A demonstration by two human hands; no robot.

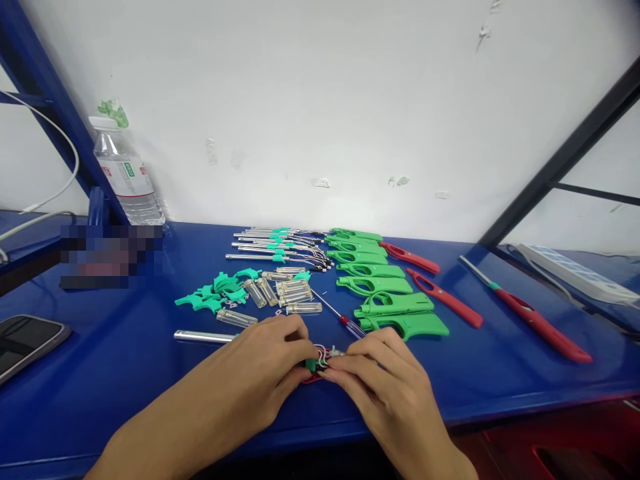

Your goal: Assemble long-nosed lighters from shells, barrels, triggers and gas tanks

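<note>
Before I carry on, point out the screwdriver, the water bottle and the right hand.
Screwdriver (353, 327): head view, on its handle.
Water bottle (127, 176): head view, on its label.
Right hand (397, 385): head view, on the back of the hand.

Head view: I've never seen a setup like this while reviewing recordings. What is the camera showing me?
There's no machine here: one picture, from a camera on a person's head, looks forward and down at their bare hands. The left hand and right hand meet at a small wired piece, partly hidden by the fingers. On the blue table lie metal tubes, teal pieces, clear containers, a screwdriver, and green and red casings. A bottle stands behind, at the picture's left.
</note>
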